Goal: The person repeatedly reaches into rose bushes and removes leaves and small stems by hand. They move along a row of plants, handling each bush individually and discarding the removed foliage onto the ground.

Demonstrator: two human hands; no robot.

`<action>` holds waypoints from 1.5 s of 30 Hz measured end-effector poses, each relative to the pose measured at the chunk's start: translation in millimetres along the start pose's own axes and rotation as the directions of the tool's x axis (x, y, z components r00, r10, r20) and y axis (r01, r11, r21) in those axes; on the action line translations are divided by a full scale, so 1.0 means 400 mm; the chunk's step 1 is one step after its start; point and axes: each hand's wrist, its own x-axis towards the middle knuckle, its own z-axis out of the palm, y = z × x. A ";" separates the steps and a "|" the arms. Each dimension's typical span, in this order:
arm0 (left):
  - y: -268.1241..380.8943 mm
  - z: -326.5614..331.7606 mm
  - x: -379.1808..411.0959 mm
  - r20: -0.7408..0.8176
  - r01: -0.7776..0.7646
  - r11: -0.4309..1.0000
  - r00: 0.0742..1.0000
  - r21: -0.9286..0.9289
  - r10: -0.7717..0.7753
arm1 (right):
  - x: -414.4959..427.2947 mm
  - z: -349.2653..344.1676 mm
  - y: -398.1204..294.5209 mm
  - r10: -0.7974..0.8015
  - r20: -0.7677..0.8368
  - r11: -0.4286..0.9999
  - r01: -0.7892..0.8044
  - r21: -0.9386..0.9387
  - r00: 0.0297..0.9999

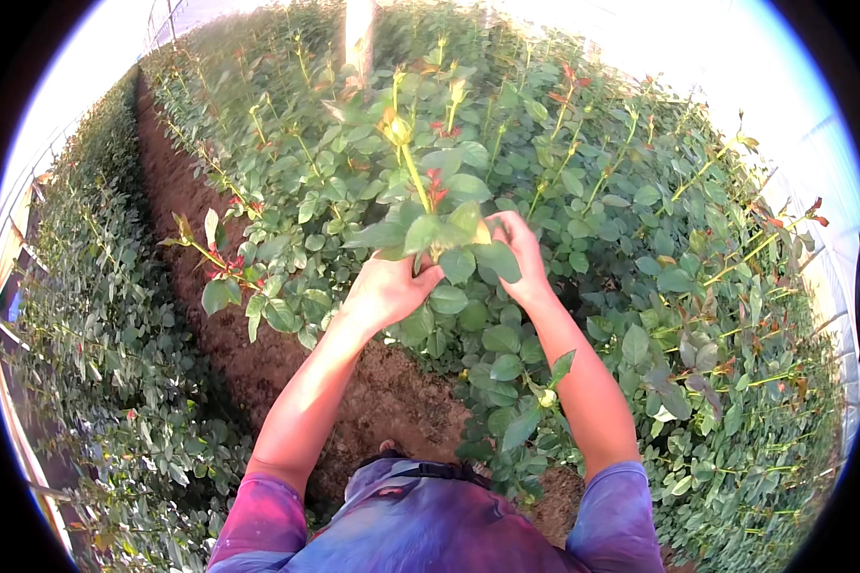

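Note:
A rose stem [416, 175] with a pale yellow-green bud [397, 131] at its top stands upright in front of me. My left hand [395, 283] is closed around the stem below its upper leaves, thumb and fingers meeting there. My right hand [519, 251] is raised just to the right, behind the broad green leaves [466, 236] of the same stem. Leaves cover its fingertips, so whether they grip a leaf or the stem does not show. Small red shoots [436, 188] grow beside the stem.
Dense rose bushes [616, 215] with buds and reddish shoots spread ahead and to the right. A brown soil path [186, 215] runs along the left, with another plant row [115, 322] beyond it. A pale post [359, 39] rises at the back. A low budded shoot [547, 398] is near my right forearm.

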 end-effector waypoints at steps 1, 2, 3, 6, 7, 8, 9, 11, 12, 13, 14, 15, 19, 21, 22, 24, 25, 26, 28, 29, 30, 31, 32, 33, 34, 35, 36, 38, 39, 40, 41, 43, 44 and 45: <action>-0.030 -0.005 -0.010 -0.050 -0.043 0.999 0.998 -0.009 0.043 | 0.026 -0.005 -0.121 0.088 -0.082 0.986 -0.075 0.152 0.993; -0.066 0.005 -0.011 -0.098 -0.099 0.995 0.991 -0.021 0.096 | 0.033 -0.011 -0.228 0.049 -0.122 0.974 -0.020 0.227 0.991; -0.083 0.016 -0.008 -0.138 -0.165 0.985 0.978 -0.039 0.159 | 0.027 -0.029 -0.321 0.016 -0.174 0.957 0.035 0.287 0.985; -0.101 0.022 -0.008 -0.050 -0.038 0.979 0.998 -0.202 0.029 | 0.033 -0.047 -0.442 -0.004 0.218 0.997 -0.014 0.081 0.976; -0.107 0.031 0.005 -0.019 -0.023 0.965 1.000 -0.262 0.019 | 0.043 -0.030 -0.457 -0.061 0.299 0.983 0.110 -0.149 0.952; -0.114 0.037 0.010 0.009 -0.030 0.941 0.999 -0.338 0.035 | 0.042 -0.001 -0.462 -0.082 0.327 0.960 0.162 -0.227 0.941; -0.119 0.045 0.017 0.036 -0.039 0.909 0.998 -0.416 0.059 | 0.041 0.013 -0.460 -0.099 0.357 0.926 0.217 -0.309 0.929; -0.138 0.057 0.018 0.106 0.027 0.825 0.994 -0.564 0.040 | 0.057 0.015 -0.411 0.031 0.497 0.927 0.160 -0.338 0.867; -0.144 0.054 0.013 0.157 0.101 0.769 0.988 -0.631 -0.002 | 0.048 0.030 -0.490 0.404 0.428 0.907 -0.293 -0.304 0.808; -0.148 0.053 0.007 0.211 0.176 0.704 0.977 -0.688 -0.039 | 0.047 0.025 -0.469 0.294 0.467 0.948 -0.191 -0.256 0.834; -0.149 0.051 -0.005 0.133 0.140 0.667 0.989 -0.731 -0.062 | 0.046 0.015 -0.422 0.180 0.500 0.975 -0.087 -0.204 0.847; -0.158 0.037 -0.011 0.033 0.052 0.689 0.999 -0.723 -0.040 | 0.045 0.005 -0.384 0.057 0.523 0.989 0.024 -0.147 0.850; -0.125 -0.079 -0.036 -0.461 -0.396 0.719 0.879 -0.571 0.119 | 0.054 0.010 -0.372 0.171 0.637 0.974 -0.033 -0.222 0.752; -0.027 -0.140 -0.036 -0.411 -0.518 0.591 0.854 -0.618 0.318 | 0.048 0.001 -0.331 0.119 0.667 0.974 0.042 -0.221 0.735; 0.011 -0.166 -0.041 -0.266 -0.468 0.629 0.881 -0.621 0.392 | 0.050 0.010 -0.357 0.161 0.671 0.961 0.040 -0.274 0.723; 0.088 -0.232 -0.034 0.079 -0.446 0.767 0.841 -0.462 0.536 | 0.046 0.024 -0.329 0.125 0.674 0.972 0.046 -0.229 0.728; 0.107 -0.233 -0.017 0.145 -0.503 0.762 0.788 -0.408 0.598 | 0.036 0.023 -0.271 0.048 0.668 0.990 0.053 -0.129 0.743; 0.095 -0.238 -0.008 0.188 -0.487 0.784 0.790 -0.386 0.583 | 0.046 0.043 -0.309 0.138 0.679 0.983 -0.018 -0.181 0.721; 0.116 -0.244 0.009 0.260 -0.441 0.832 0.806 -0.337 0.532 | 0.033 0.032 -0.253 0.258 0.689 0.954 -0.293 -0.069 0.677; 0.093 -0.248 0.021 0.247 -0.399 0.855 0.838 -0.331 0.487 | 0.029 0.043 -0.297 0.265 0.681 0.902 -0.425 0.076 0.683; 0.071 -0.225 0.032 0.140 -0.402 0.803 0.852 -0.439 0.504 | 0.031 0.057 -0.295 0.460 0.566 0.826 -0.563 0.010 0.684; 0.046 -0.198 0.037 0.030 -0.402 0.742 0.869 -0.537 0.493 | 0.026 0.063 -0.291 0.542 0.454 0.757 -0.645 0.100 0.707; 0.037 -0.181 0.042 -0.005 -0.354 0.735 0.903 -0.579 0.431 | 0.024 0.055 -0.290 0.556 0.356 0.748 -0.639 0.180 0.751; 0.024 -0.162 0.042 -0.069 -0.349 0.683 0.913 -0.642 0.402 | 0.028 0.071 -0.283 0.562 0.276 0.736 -0.624 0.262 0.780; 0.039 -0.114 0.051 -0.127 -0.357 0.604 0.913 -0.712 0.389 | 0.023 0.046 -0.211 0.474 0.120 0.792 -0.482 0.374 0.872; 0.020 -0.102 0.041 -0.202 -0.361 0.572 0.924 -0.736 0.324 | 0.026 0.047 -0.250 0.468 0.039 0.794 -0.440 0.420 0.883; 0.014 -0.073 0.042 -0.270 -0.398 0.537 0.914 -0.744 0.302 | 0.018 0.025 -0.258 0.427 -0.015 0.808 -0.375 0.454 0.904; 0.003 -0.036 0.044 -0.386 -0.446 0.488 0.895 -0.750 0.226 | 0.010 -0.010 -0.337 0.489 -0.025 0.786 -0.428 0.447 0.872; 0.007 -0.016 0.044 -0.418 -0.451 0.452 0.891 -0.770 0.177 | 0.002 -0.020 -0.356 0.441 -0.031 0.792 -0.373 0.484 0.897; 0.010 0.009 0.046 -0.490 -0.504 0.467 0.857 -0.727 0.161 | -0.004 -0.025 -0.367 0.411 -0.065 0.814 -0.334 0.475 0.909; 0.005 0.023 0.048 -0.556 -0.551 0.482 0.817 -0.681 0.149 | -0.008 -0.028 -0.384 0.385 -0.097 0.843 -0.307 0.441 0.918; 0.027 0.040 0.058 -0.687 -0.699 0.648 0.631 -0.301 0.361 | -0.035 -0.077 -0.428 0.338 -0.182 0.901 -0.262 0.347 0.923; 0.033 0.040 0.058 -0.707 -0.732 0.655 0.563 -0.187 0.427 | -0.049 -0.103 -0.442 0.266 -0.203 0.935 -0.201 0.293 0.942; 0.039 0.043 0.063 -0.719 -0.765 0.638 0.491 -0.087 0.492 | -0.066 -0.118 -0.477 0.190 -0.258 0.958 -0.121 0.260 0.947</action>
